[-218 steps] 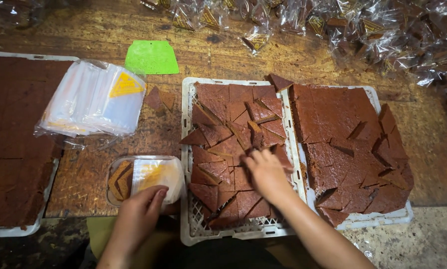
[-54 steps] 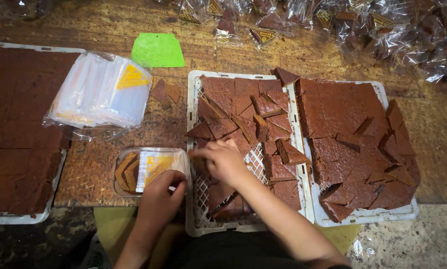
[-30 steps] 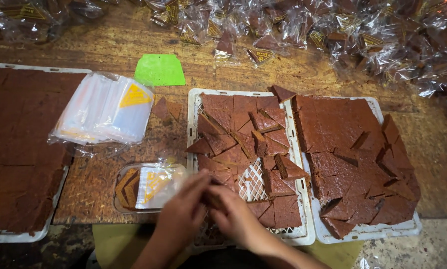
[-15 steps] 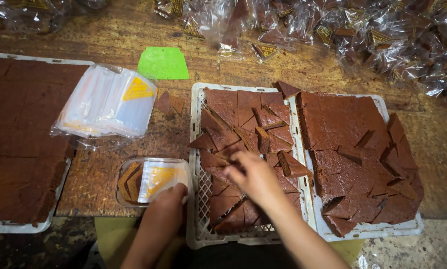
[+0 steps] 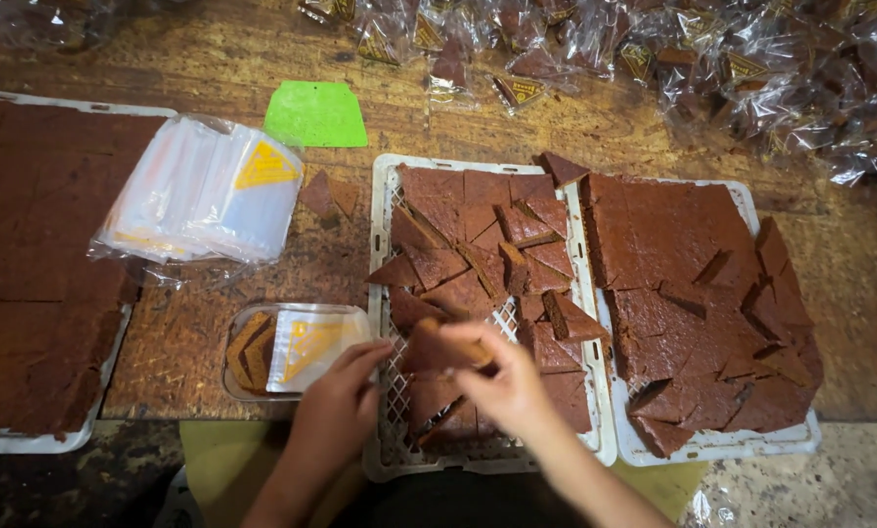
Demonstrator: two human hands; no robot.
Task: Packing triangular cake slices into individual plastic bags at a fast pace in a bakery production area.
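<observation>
My right hand point(image 5: 508, 385) holds a brown triangular cake piece point(image 5: 438, 349) just above the near part of the white lattice tray point(image 5: 388, 452), which is filled with several cut triangles point(image 5: 478, 244). My left hand point(image 5: 335, 409) rests at the mouth of a clear bag with a yellow triangle label point(image 5: 311, 345), which lies flat at the table's front edge and has brown pieces in its left end point(image 5: 248, 350). The two hands are close together, a short gap between them.
A second white tray point(image 5: 742, 196) of cut brown slab stands to the right. A large brown slab point(image 5: 28, 254) lies at the left. A stack of empty clear bags point(image 5: 199, 191), a green scraper point(image 5: 315, 114) and several wrapped pieces point(image 5: 654, 49) lie farther back.
My right hand has lifted a triangle from the lattice tray and carried it left toward the bag. My left hand has stayed at the bag's opening.
</observation>
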